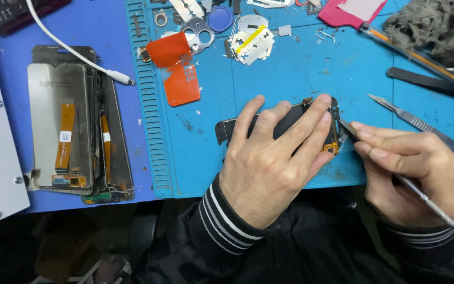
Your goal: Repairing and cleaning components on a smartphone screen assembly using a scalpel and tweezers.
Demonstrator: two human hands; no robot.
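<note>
My left hand [271,158] lies flat on a dark phone screen assembly [227,129], fingers spread across it, pressing it onto the blue work mat [300,79]. A small orange flex part [331,148] shows at the assembly's right end. My right hand [411,171] grips a thin metal tool [432,205] like a pen; its tip [344,125] touches the assembly's right edge. Most of the assembly is hidden under my left hand.
A stack of detached phone screens [69,131] with orange flex cables lies at left, a white cable [80,55] across it. Orange plastic cards [177,66], razor blades [250,42], a scalpel [421,126], a black spudger [432,83] and grey cloth [437,26] surround the mat.
</note>
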